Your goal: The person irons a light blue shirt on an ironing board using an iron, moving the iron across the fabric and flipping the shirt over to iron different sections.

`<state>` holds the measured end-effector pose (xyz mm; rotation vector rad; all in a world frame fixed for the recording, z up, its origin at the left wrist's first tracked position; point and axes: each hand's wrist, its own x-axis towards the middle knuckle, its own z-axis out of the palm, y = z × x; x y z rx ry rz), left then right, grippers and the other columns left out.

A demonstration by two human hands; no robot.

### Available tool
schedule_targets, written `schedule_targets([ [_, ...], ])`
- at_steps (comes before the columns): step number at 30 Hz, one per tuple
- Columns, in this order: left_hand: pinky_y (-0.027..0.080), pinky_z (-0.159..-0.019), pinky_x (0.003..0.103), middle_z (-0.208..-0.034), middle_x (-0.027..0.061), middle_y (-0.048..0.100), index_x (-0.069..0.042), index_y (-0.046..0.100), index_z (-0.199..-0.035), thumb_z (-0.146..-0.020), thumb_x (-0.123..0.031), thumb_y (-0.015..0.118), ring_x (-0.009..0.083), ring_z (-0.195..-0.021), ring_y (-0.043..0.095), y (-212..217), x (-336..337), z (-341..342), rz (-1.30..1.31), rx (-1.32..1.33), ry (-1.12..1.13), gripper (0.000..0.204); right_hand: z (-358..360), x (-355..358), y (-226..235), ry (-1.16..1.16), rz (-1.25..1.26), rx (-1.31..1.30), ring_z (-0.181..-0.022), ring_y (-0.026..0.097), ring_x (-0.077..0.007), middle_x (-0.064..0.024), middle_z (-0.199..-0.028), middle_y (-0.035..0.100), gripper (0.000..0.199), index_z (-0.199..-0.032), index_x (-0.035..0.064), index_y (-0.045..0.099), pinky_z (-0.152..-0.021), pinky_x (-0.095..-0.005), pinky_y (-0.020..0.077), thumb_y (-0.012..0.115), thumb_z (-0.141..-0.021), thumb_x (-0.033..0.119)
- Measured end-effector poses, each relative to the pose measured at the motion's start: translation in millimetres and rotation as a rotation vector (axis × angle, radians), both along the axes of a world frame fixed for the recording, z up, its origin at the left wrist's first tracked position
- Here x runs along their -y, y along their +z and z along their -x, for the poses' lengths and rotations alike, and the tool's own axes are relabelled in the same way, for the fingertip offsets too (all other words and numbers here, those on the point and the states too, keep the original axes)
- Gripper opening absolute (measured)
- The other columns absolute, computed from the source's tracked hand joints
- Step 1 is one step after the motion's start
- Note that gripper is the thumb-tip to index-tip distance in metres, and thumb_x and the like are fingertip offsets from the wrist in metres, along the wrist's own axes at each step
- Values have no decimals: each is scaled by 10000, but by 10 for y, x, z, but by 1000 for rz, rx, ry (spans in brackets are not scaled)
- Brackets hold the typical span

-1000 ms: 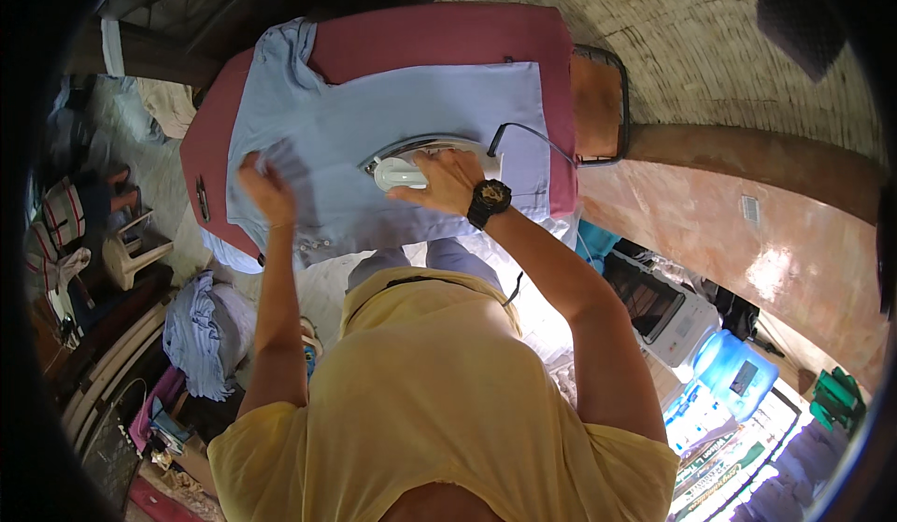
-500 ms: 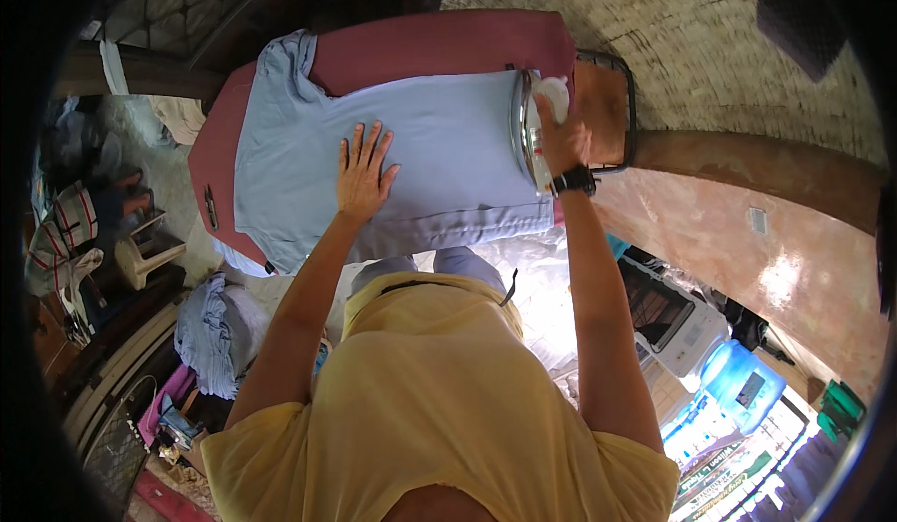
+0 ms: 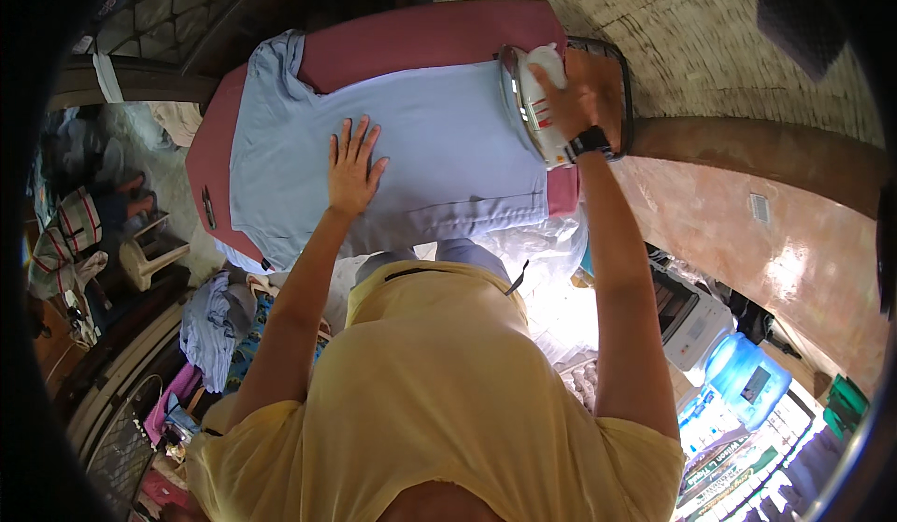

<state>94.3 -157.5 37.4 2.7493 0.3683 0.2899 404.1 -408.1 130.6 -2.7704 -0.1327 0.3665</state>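
I saw a pale-blue cloth garment (image 3: pixel 430 139) spread over a maroon fabric-covered ironing board (image 3: pixel 420 34), smooth in the middle, bunched at its far left corner and creased along the near edge. The left hand (image 3: pixel 352 174) lay flat on it, fingers spread. Well apart, the right hand (image 3: pixel 572 101) gripped a rounded white iron with a shiny metal rim (image 3: pixel 528 111) at the garment's right end, partly hiding its handle. A beige stool (image 3: pixel 154 258) stood left; a translucent blue water jug (image 3: pixel 747 377), lower right.
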Motion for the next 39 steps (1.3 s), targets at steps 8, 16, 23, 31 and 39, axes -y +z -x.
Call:
schedule_targets([
  [8,396,-1024,395,-1302,166,513,-12,566,-1216,-988,-158,523,332,-1209,487,194,-235,330,261,367,418,275,-844,906,-38,-131,78,126,-1115,608,-423,-310,-1084,654,1039,-1107,-58,667,-946,-472,472,501,-701,883],
  [16,472,-774,340,-1098,109,555,-40,599,-1160,-963,-167,582,221,-894,568,12,-235,1508,182,410,1021,235,-789,837,-175,-248,23,123,-806,717,-290,-249,-944,701,1018,-1038,-107,680,-643,-359,597,559,-702,847],
  [23,465,-723,316,-1079,81,586,-46,610,-1135,-916,-107,615,175,-841,572,-288,-65,2515,199,552,1387,227,-706,989,-309,-144,-42,140,-1102,614,-420,-310,-1186,620,1122,-1221,-130,573,-970,-450,471,481,-725,872],
  [31,488,-728,307,-1129,91,628,-37,598,-1158,-914,-80,601,178,-866,604,-609,114,2843,441,565,1486,247,-488,1162,-434,-36,-31,413,-1058,571,-354,-214,-1081,594,744,-1252,5,513,-906,-541,426,647,-841,610],
  [39,483,-766,288,-1121,86,641,-23,588,-1178,-908,-53,602,165,-914,606,-870,166,3279,629,598,1492,271,-170,-608,-230,686,-193,830,-1009,549,-340,-144,-1054,603,447,-1112,26,593,-901,-454,417,728,-836,352],
])
